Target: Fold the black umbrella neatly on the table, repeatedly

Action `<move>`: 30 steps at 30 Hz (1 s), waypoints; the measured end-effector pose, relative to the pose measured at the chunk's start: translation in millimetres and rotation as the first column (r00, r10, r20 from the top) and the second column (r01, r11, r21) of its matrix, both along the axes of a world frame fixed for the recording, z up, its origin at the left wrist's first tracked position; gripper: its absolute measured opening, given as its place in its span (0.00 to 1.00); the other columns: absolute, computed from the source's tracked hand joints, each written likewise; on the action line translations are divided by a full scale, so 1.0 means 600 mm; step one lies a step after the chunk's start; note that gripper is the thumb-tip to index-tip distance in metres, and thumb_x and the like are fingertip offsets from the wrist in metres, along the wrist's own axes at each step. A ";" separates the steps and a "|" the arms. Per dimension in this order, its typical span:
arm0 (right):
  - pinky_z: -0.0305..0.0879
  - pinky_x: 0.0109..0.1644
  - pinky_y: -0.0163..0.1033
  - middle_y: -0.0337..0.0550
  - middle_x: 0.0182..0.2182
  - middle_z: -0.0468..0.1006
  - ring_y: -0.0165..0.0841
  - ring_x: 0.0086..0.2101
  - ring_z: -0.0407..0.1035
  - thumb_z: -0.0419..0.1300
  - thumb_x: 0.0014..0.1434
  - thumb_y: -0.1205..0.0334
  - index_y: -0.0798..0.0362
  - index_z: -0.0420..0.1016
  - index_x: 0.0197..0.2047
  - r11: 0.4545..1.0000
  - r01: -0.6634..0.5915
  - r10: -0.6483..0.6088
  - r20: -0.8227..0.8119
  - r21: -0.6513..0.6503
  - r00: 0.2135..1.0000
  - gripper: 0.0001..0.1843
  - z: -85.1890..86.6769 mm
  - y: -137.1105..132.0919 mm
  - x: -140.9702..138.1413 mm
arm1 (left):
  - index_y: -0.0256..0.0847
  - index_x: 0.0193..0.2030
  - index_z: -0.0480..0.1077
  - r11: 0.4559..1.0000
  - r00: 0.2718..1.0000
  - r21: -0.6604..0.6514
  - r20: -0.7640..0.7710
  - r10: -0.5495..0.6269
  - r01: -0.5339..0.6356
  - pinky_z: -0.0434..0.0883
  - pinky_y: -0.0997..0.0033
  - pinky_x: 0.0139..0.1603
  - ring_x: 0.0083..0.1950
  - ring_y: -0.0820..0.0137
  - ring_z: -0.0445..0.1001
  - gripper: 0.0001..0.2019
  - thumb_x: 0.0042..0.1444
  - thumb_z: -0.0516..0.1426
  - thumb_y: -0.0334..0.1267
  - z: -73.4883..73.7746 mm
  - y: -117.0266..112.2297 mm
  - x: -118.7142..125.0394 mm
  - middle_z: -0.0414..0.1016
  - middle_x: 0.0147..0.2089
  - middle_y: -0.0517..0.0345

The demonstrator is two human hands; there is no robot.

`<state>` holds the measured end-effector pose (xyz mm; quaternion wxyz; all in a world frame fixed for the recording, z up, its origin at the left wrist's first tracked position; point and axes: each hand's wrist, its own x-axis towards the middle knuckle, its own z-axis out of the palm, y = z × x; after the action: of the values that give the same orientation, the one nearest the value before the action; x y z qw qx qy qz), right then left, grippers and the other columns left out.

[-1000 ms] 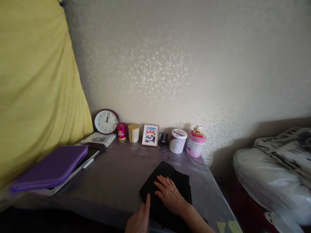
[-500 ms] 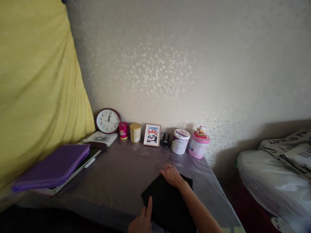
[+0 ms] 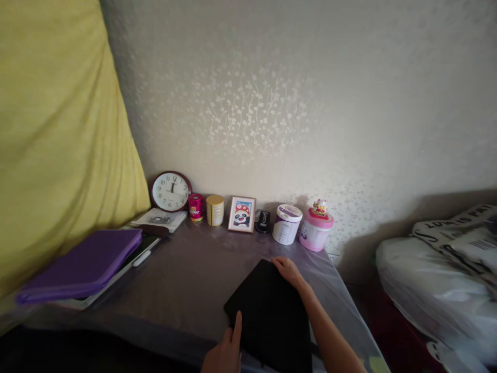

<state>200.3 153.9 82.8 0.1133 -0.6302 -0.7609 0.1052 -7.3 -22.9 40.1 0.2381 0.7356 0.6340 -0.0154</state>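
A flat, black, roughly rectangular object [image 3: 267, 316] lies at the front right of the table. Its exact kind is not clear from its plain surface. At its near left side, my left hand [image 3: 224, 352] holds the edge, the index finger stretched along the top and the other fingers partly hidden. My right hand [image 3: 288, 270] grips the far right corner, fingers curled over the edge with the tips out of sight. The forearm runs along the object's right side.
Along the wall stand a clock [image 3: 171, 191], a magenta can [image 3: 195, 208], a yellow-lidded tin [image 3: 215, 211], a panda picture frame [image 3: 241, 214], a small black item [image 3: 263, 221], a white tub [image 3: 286, 228] and a pink tub [image 3: 315, 233]. A purple folder [image 3: 83, 264] lies left.
My right hand has gone from lying flat on the black object to gripping its far right corner. More of the object's far end shows. My left hand stays almost in place.
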 end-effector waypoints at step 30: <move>0.59 0.38 0.34 0.42 0.36 0.78 0.34 0.39 0.71 0.51 0.53 0.63 0.49 0.76 0.37 0.999 -0.022 0.027 0.137 -0.035 0.990 0.13 0.041 0.034 -0.063 | 0.45 0.65 0.28 0.999 0.999 -0.048 0.029 0.023 -0.022 0.65 0.72 0.40 0.45 0.68 0.72 0.34 0.52 0.40 0.26 -0.002 0.003 -0.003 0.63 0.57 0.48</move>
<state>162.7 174.6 107.2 0.0488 -0.6283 -0.7728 0.0754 -8.9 -20.9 38.7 0.2649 0.7228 0.6380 -0.0171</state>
